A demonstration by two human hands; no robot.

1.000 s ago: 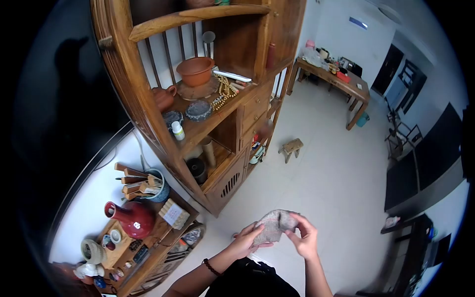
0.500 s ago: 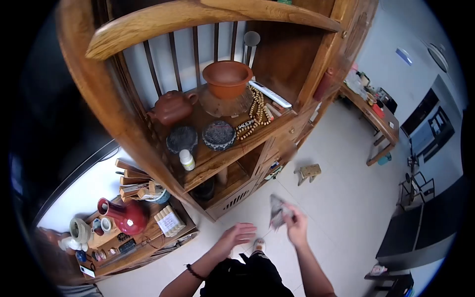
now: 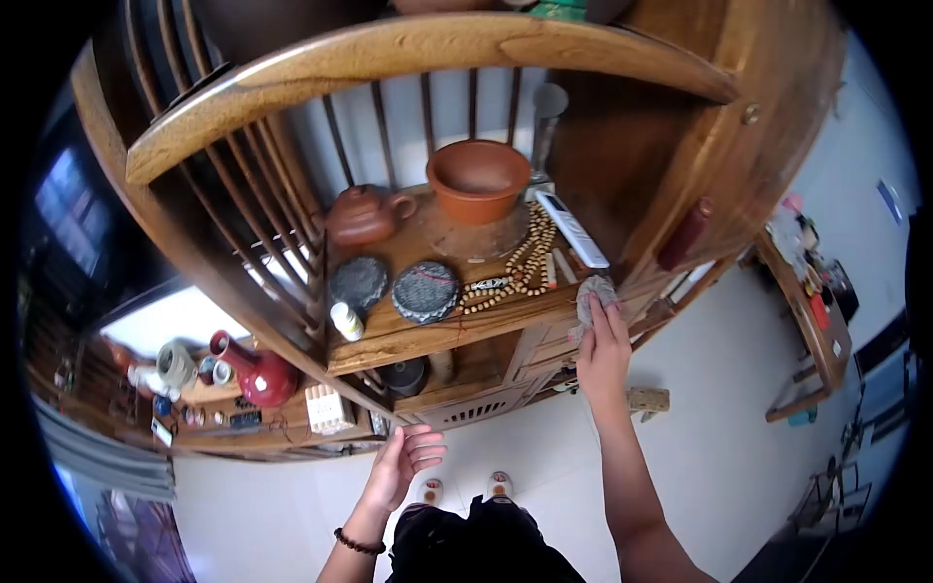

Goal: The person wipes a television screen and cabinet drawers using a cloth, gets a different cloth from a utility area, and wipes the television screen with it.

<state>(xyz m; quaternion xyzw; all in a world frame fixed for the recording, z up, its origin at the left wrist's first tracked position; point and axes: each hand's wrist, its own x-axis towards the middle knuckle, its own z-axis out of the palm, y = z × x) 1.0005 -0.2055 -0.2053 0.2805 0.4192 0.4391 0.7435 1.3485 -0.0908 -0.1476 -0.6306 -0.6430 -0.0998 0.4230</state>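
My right hand (image 3: pixel 604 355) presses a crumpled grey cloth (image 3: pixel 595 299) against the right front edge of the wooden shelf (image 3: pixel 437 340). My left hand (image 3: pixel 400 464) hangs below the shelf front, fingers apart, holding nothing. Near the cloth lie a white remote (image 3: pixel 573 230) and a string of wooden beads (image 3: pixel 533 255). Further left are a terracotta bowl (image 3: pixel 478 185), a brown teapot (image 3: pixel 362 216), two dark round stone pieces (image 3: pixel 426 291) (image 3: pixel 359 283) and a small white bottle (image 3: pixel 346 321).
A curved wooden rail (image 3: pixel 428 53) spans above the shelf. On the lower left cabinet stand a red vase (image 3: pixel 264 377) and a white block-shaped bundle (image 3: pixel 328 409). A small stool (image 3: pixel 648 399) is on the floor; a wooden table (image 3: pixel 816 364) stands at right.
My right hand has moved up with the cloth, from over the floor to the shelf edge. My left hand has shifted left. The view has come closer to the shelf.
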